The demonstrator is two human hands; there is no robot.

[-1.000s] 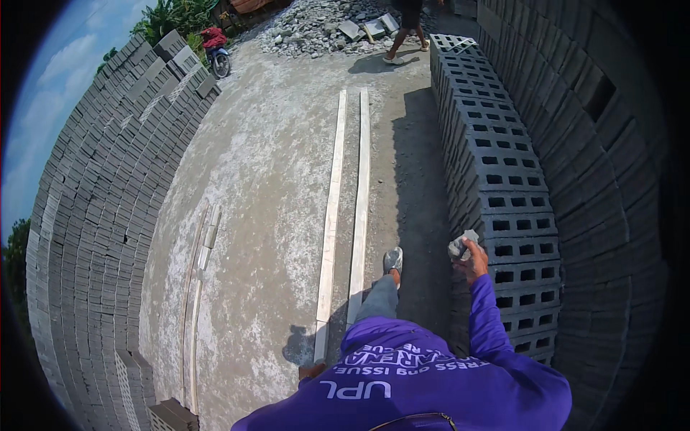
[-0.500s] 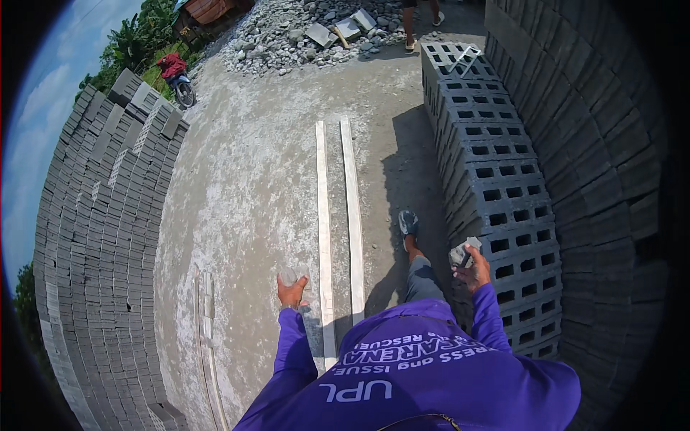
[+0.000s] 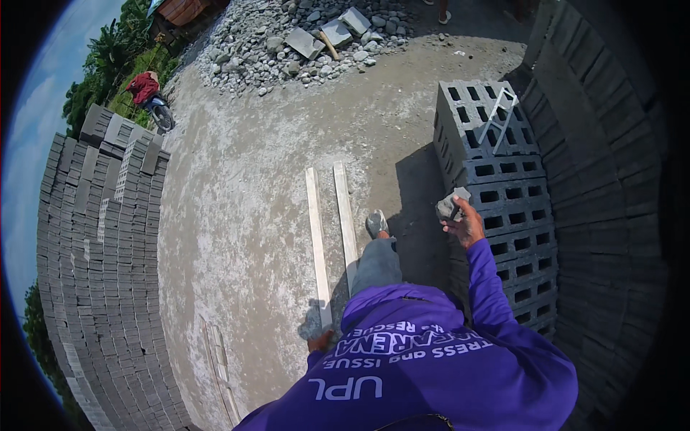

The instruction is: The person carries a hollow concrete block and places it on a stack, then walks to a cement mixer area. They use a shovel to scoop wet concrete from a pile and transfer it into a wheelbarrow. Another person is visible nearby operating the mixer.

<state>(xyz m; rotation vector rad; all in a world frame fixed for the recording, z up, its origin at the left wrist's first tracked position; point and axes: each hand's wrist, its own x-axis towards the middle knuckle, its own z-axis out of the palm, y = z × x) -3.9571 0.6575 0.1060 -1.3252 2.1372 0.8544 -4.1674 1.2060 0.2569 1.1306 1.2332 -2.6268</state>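
Your left hand [image 3: 318, 337] hangs low by your side, mostly hidden, so I cannot tell its grip. Your right hand [image 3: 466, 224] clutches a grey concrete chunk [image 3: 450, 205], raised beside the hollow-block stack [image 3: 496, 172]. Beyond lie two planks [image 3: 330, 223], then a rubble pile [image 3: 302, 43].

No packages, labels, signs, screens visible, seemingly.

The person is wearing a long-sleeved purple shirt [image 3: 431, 366] with white block lettering running across it, its right sleeve [image 3: 489, 287] reaching down to the wrist. Grey trousers [image 3: 377, 266] are covering the forward leg at about twelve o'clock from the shirt, and a grey shoe [image 3: 376, 223] is showing on that foot. Both hands are going bare, without gloves.
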